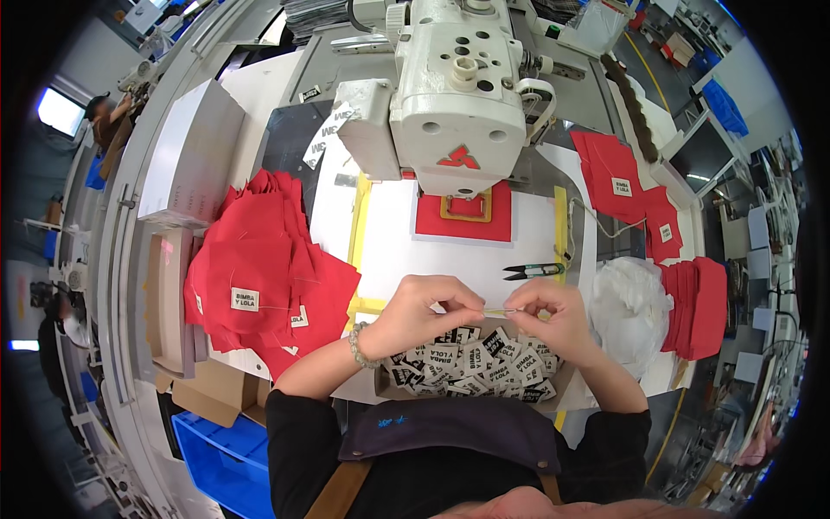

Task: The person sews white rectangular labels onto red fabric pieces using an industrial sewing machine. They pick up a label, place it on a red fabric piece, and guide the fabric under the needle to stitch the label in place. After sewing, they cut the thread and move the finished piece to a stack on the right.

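Both my hands meet over an open carton (564, 381) filled with small black and white fabric labels (475, 358). My left hand (422, 309), with a beaded bracelet at the wrist, and my right hand (556, 317) are closed in pinches. Between their fingertips stretches a thin pale piece (495, 311), seen nearly edge-on; I cannot make out its face. Beyond them, a red fabric piece (432, 227) lies flat under the gold clamp frame (486, 208) of a white industrial sewing machine (460, 104). Black-handled thread snips (533, 272) rest just past my right hand.
A heap of red labelled pieces (259, 277) lies at left, beside a white box (192, 156). On the right are more red pieces (612, 177), a crumpled white plastic bag (629, 311) and a red stack (709, 307). A blue bin (226, 471) stands low at left.
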Motion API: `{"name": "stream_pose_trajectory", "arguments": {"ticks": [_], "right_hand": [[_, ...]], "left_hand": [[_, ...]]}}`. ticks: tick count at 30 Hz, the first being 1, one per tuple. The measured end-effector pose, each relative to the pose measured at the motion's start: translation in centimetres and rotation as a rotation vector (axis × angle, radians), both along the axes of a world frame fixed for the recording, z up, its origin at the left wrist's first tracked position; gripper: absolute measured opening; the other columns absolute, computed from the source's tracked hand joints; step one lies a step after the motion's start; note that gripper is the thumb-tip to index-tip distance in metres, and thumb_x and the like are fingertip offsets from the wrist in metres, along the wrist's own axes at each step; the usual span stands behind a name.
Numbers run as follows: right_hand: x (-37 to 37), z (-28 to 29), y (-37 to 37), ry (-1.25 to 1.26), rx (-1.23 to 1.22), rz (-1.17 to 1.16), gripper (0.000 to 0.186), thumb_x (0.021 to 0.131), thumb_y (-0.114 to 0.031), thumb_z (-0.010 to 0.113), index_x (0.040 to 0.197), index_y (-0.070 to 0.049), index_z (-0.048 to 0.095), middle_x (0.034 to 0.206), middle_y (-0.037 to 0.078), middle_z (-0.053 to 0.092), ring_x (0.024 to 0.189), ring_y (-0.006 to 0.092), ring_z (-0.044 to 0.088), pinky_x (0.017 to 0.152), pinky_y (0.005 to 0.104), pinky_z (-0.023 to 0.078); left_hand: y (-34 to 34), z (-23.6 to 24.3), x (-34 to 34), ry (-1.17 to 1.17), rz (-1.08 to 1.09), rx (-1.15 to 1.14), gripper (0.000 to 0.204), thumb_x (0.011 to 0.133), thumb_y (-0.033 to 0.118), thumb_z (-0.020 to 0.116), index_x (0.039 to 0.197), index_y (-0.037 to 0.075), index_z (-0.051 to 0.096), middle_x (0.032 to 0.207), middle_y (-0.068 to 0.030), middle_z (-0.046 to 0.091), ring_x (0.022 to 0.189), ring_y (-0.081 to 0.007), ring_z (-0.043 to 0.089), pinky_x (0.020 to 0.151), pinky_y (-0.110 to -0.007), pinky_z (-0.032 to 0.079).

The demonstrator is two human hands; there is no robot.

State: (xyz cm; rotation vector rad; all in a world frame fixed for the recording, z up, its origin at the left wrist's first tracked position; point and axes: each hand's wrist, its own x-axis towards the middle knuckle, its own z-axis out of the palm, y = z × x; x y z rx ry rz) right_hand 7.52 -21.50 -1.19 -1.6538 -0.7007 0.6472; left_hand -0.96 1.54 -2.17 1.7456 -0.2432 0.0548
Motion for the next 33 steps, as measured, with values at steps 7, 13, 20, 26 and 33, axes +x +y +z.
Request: {"name": "stream_pose_trajectory", "arguments": {"ticks": [7,13,20,26,33], "right_hand": [[7.4,-4.0,5.2,-0.74,0.02,0.099,0.015,0.079,-0.004,0.071,0.094,-0.007,0.07,0.102,0.007,0.068,0.087,0.0243,0.067,0.074,0.0316,0.056],[11.8,-9.3,6.6,-0.931,-0.075,0.138,0.014,0.081,-0.012,0.07,0.094,-0.008,0.071,0.107,0.005,0.067,0.088,0.0231,0.067,0.073,0.0335,0.056],[12.1,-9.8,7.0,-0.983,-0.048,0.126,0.014,0.078,-0.009,0.071,0.092,-0.007,0.07,0.103,0.006,0.067,0.087,0.0248,0.066,0.076,0.0345,0.055],[12.3,-10.2,7.2,-0.978,-0.008,0.114,0.016,0.076,-0.007,0.071,0.092,-0.006,0.07,0.1,0.007,0.067,0.089,0.0257,0.065,0.077,0.0354,0.055],[12.1,-10.1,7.4,-1.011,-0.02,0.101,0.015,0.076,-0.006,0.071,0.091,-0.005,0.07,0.097,0.007,0.067,0.086,0.0259,0.065,0.076,0.0352,0.054]], "left_hand": [[3.8,-4.8,6.0,-0.468,0.104,0.51,0.012,0.078,0.005,0.072,0.09,0.003,0.07,0.103,-0.0103,0.071,0.086,-0.025,0.07,0.074,-0.032,0.057],[6.0,-7.6,7.0,-0.456,0.143,0.735,0.014,0.08,0.012,0.069,0.093,0.006,0.07,0.105,-0.0079,0.069,0.087,-0.0234,0.066,0.078,-0.035,0.054],[6.4,-8.1,6.8,-0.424,0.199,0.872,0.032,0.078,0.021,0.073,0.108,0.011,0.068,0.112,-0.0073,0.064,0.097,-0.0253,0.061,0.087,-0.037,0.049],[5.9,-7.5,7.2,-0.383,0.139,0.923,0.046,0.079,0.03,0.071,0.122,0.015,0.063,0.119,-0.0074,0.056,0.104,-0.0263,0.055,0.092,-0.039,0.044],[5.8,-7.6,7.4,-0.41,0.156,1.006,0.047,0.08,0.035,0.07,0.121,0.014,0.062,0.115,-0.0093,0.055,0.103,-0.0261,0.055,0.09,-0.038,0.044]]}}
